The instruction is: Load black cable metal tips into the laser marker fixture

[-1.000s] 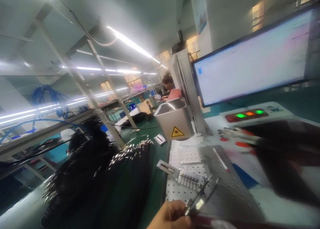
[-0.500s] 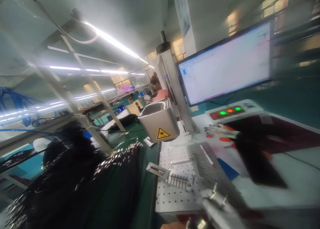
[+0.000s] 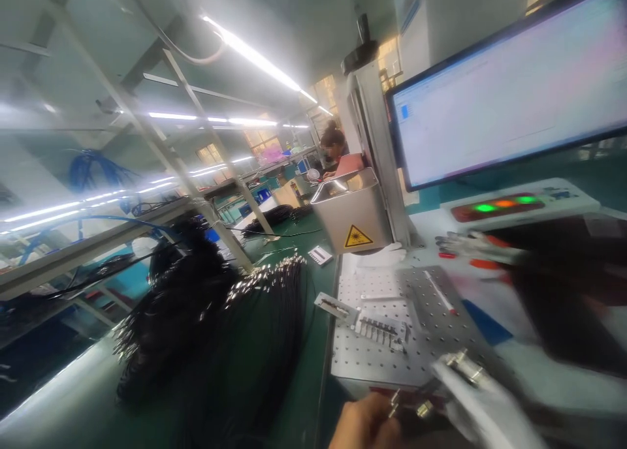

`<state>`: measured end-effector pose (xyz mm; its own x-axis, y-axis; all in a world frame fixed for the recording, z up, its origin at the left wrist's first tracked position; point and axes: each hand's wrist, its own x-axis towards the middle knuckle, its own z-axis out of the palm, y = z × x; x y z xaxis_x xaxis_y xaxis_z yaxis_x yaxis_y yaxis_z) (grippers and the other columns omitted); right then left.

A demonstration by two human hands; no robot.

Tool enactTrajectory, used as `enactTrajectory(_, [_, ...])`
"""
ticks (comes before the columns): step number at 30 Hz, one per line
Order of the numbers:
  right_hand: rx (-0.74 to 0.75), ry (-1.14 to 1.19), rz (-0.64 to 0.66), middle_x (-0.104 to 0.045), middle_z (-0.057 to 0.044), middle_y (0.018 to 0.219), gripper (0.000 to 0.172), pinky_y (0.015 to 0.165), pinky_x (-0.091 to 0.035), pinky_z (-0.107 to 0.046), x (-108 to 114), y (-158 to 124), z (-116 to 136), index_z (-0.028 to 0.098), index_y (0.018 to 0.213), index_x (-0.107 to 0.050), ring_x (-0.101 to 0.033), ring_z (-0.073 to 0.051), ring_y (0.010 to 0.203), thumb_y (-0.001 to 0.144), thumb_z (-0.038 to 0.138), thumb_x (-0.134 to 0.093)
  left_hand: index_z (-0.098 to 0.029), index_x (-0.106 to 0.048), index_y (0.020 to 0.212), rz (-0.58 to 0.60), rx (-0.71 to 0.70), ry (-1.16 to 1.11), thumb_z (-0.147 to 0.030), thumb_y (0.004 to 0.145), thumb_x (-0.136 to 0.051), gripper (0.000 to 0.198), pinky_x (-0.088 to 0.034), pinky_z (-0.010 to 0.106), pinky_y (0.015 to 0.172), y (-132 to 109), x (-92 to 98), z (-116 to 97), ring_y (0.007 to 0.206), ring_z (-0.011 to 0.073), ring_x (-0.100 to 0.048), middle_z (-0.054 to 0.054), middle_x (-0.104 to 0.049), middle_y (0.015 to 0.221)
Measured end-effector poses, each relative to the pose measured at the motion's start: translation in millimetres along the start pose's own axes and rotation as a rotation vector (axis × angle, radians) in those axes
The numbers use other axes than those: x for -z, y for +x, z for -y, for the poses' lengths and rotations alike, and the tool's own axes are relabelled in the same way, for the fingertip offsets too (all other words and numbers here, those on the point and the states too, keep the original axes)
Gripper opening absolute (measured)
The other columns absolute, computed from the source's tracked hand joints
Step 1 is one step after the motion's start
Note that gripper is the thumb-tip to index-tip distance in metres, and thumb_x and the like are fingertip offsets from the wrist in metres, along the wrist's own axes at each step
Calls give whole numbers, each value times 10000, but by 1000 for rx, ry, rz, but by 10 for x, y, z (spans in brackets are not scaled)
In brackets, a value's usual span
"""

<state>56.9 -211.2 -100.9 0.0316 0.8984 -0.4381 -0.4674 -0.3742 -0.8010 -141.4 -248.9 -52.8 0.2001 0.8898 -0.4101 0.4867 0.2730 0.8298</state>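
My left hand (image 3: 365, 423), bare, is low in the view with its fingers curled around a cable with a metal connector (image 3: 394, 402). Beside it, my right hand (image 3: 490, 403), in a white glove, is closed on cables whose metal connectors (image 3: 465, 364) stick out above the fingers. Another shiny connector (image 3: 424, 408) shows between the two hands. Blur and the frame's lower edge hide most of the cables. Just beyond the hands, a slotted metal fixture (image 3: 379, 328) lies on a perforated metal plate (image 3: 362, 364).
A laser head (image 3: 360, 214) with a yellow warning sign overhangs the plate's far end. Black cables (image 3: 274, 331) with metal ends lie heaped at left. At right are a monitor (image 3: 509, 90), lit buttons (image 3: 504, 204) and a glove (image 3: 475, 247). A person (image 3: 337, 152) sits farther back.
The view has swung left and slightly down, so the machine and monitor appear farther right. My left hand has come more into view, beside the right, which still holds cables.
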Motion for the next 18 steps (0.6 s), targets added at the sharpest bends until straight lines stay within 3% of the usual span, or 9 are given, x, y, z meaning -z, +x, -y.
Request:
enactTrajectory(3, [-6,30,-13,-544,1,530,445,305,-271,-216,-24,22,-9,264,838,-615,-466,-141,331,561,555,-806,-145,-726,1070,-47,-92,139,-369,858,-621,326,-442,233,769,-34,-33,-133,785,150,-589,35,-668,828])
enactTrajectory(5, [-13,51,-10,-551,-3,546,477,314,-279,-215,-43,40,-16,256,830,-596,-477,-140,341,545,569,-816,-142,-710,1156,-44,-124,158,-304,875,-568,354,-451,236,820,-54,-47,-197,865,176,-637,62,-714,926])
enactTrajectory(9, [-29,78,3,-517,16,505,510,325,-287,-212,-62,60,-35,251,816,-565,-453,-129,333,529,572,-840,-174,-669,1268,-50,-153,201,-340,903,-540,421,-466,264,896,-50,-60,-217,1005,234,-675,101,-742,1089])
enactTrajectory(13, [-52,101,32,-520,9,536,519,330,-303,-227,-82,51,-80,264,808,-536,-465,-140,351,546,601,-832,-215,-684,1279,-72,-293,263,-345,911,-557,411,-456,275,964,-5,-95,-180,1091,247,-655,122,-687,1262])
enactTrajectory(18, [-78,114,69,-534,-4,561,562,341,-371,-265,-122,62,-148,258,818,-535,-498,-165,380,523,632,-834,-250,-714,1234,-80,-374,299,-421,945,-529,384,-483,271,939,44,-156,-176,1059,240,-662,127,-707,1183])
